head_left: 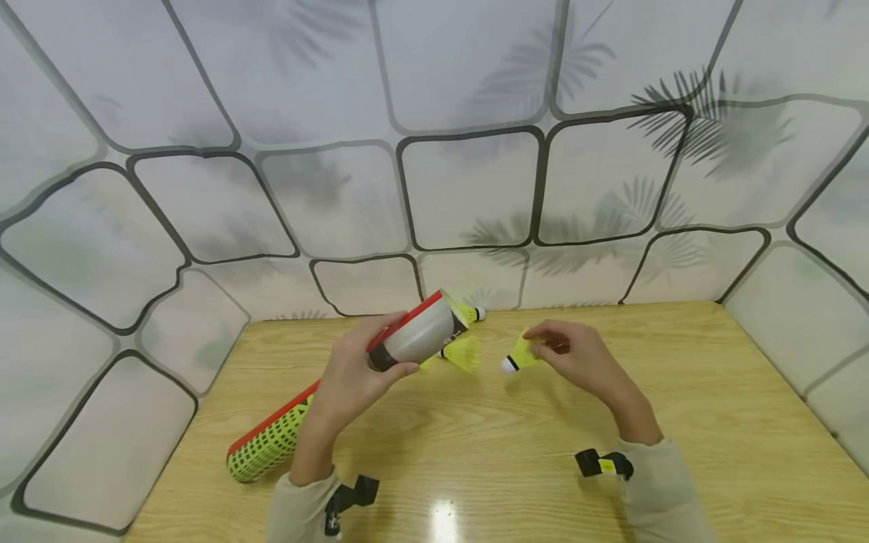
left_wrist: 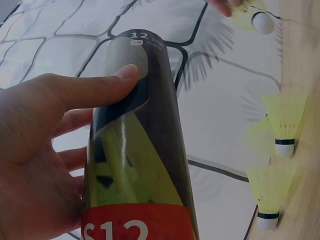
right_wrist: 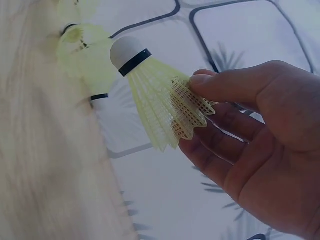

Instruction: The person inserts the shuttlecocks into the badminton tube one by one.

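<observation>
My left hand (head_left: 353, 373) grips a long shuttlecock tube (head_left: 417, 335) around its middle, thumb along the near side. The tube is tilted, its right end raised, with a red stripe, a grey panel and a yellow-green dotted part. In the left wrist view the marking "12" shows on the tube (left_wrist: 142, 165). My right hand (head_left: 577, 354) pinches a yellow shuttlecock (right_wrist: 160, 100) by its skirt between thumb and fingers. Its white cork points toward the tube, a short distance from the tube's raised end.
Behind the tube's right end, a yellow shuttlecock (head_left: 463, 353) lies on the wooden table (head_left: 475, 452). Another shuttlecock (head_left: 471, 313) is farther back, and a further one (head_left: 426, 364) is mostly hidden by the tube. A patterned cloth backdrop (head_left: 468, 188) rises behind the table and at both sides.
</observation>
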The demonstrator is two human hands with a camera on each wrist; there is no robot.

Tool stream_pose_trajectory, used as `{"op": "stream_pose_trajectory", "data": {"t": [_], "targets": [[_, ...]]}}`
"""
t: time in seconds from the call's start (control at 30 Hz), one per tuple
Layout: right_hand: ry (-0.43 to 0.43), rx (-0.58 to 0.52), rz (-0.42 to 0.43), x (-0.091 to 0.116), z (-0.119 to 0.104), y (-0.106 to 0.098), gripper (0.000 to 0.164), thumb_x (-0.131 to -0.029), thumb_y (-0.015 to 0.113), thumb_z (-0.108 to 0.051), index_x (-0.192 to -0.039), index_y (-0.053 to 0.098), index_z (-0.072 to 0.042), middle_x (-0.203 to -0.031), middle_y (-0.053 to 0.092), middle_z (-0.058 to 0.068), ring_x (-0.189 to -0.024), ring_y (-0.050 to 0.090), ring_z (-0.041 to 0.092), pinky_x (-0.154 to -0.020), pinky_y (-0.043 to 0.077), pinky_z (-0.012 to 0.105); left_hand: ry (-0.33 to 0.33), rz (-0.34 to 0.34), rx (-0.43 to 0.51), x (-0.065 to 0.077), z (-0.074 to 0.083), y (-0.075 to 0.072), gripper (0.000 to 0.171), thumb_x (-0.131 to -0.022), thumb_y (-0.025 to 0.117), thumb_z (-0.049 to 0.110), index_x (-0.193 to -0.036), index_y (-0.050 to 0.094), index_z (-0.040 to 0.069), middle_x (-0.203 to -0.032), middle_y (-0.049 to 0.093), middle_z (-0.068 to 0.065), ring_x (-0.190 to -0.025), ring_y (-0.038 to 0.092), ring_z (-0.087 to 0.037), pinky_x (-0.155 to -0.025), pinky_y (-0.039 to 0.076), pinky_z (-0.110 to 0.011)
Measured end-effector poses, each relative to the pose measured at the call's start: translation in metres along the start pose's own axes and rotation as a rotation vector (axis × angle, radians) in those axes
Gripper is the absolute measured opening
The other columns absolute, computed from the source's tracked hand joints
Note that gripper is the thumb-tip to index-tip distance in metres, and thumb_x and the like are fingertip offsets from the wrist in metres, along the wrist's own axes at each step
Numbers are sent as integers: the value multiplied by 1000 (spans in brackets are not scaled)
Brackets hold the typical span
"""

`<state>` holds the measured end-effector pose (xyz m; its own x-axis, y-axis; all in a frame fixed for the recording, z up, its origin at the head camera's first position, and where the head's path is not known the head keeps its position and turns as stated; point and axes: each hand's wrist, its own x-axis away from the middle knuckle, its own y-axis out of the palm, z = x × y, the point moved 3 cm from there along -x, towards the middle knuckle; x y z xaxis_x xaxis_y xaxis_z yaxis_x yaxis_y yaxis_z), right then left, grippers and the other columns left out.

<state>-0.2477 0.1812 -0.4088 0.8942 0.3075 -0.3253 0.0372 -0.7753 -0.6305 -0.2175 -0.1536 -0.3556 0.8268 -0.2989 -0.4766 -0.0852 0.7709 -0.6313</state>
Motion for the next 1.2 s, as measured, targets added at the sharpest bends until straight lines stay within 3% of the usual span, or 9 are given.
{"op": "stream_pose_trajectory", "data": {"t": [0.4,0.83,1.2], "targets": [[-73,-6,144,4,-27,-21,16,-94,74,-2,-109,76,-5,-100,75,5,-83,72,18,-74,57,25,26,-13,24,1,8,5,72,-76,93,14,-140,61,15,-134,64,-2,-114,63,-22,-89,54,-46],[-177,13,273,10,-53,-37,19,-91,76,1,-107,76,-7,-94,74,1,-81,68,9,-72,52,15,88,-9,28,0,17,9,73,-74,94,15,-140,62,14,-133,64,-1,-115,62,-20,-91,54,-45],[-254,-19,353,16,-68,-47,26,-89,74,9,-111,74,-5,-102,74,3,-89,66,4,-79,52,14,106,-34,48,-1,24,16,76,-76,94,15,-143,59,23,-137,62,6,-117,61,-15,-90,54,-43]]}}
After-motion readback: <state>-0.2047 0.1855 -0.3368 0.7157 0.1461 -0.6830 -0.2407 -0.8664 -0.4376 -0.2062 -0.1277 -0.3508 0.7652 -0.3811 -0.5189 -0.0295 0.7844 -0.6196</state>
